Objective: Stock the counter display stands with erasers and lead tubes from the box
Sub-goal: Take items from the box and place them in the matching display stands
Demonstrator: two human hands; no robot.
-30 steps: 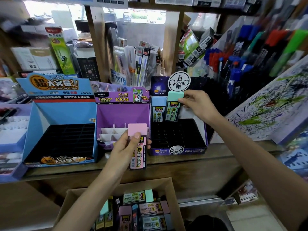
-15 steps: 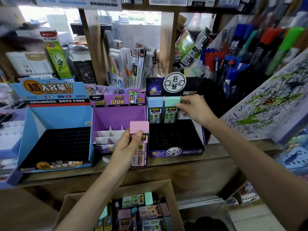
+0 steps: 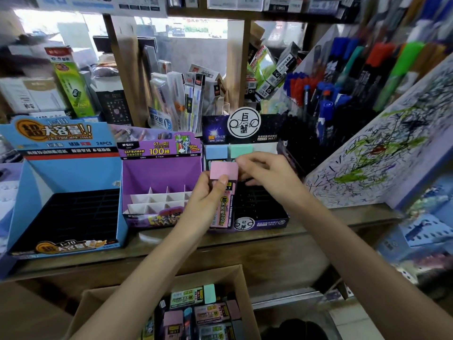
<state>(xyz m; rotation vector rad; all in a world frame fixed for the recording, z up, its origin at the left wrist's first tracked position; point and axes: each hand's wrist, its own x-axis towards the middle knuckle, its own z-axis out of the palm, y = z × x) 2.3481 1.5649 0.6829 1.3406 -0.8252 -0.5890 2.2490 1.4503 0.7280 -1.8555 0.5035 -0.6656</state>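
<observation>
The stocking is judged to be at an early stage. Only two pieces, a blue-capped tube (image 3: 216,152) and a green-capped tube (image 3: 241,150), are seen standing side by side in the far row of the dark stand (image 3: 263,223), at the right of the three on the counter (image 3: 306,244). A third piece, the pink-capped tube (image 3: 224,171), is gripped upright by the left hand (image 3: 204,202), thumb on the cap and fingers curled behind the body, and is held just in front of those two, above the stand's near slots. The right hand (image 3: 267,174) is brought against the cap's right edge with its fingers bent; whether the cap is actually pinched by it cannot be told. The black grid of the dark stand is otherwise unfilled as far as can be seen. No stock is seen in the white dividers of the purple stand (image 3: 159,175) in the middle or in the dark grid of the blue stand (image 3: 68,175) at the left. Many more packs are seen lying in the cardboard box (image 3: 239,276) near the person, below the counter, so most of the work is judged to be left. A pen rack (image 3: 326,99) and a scribbled board (image 3: 382,155) are crowded close on the right of the dark stand, where an elbow could be caught.
</observation>
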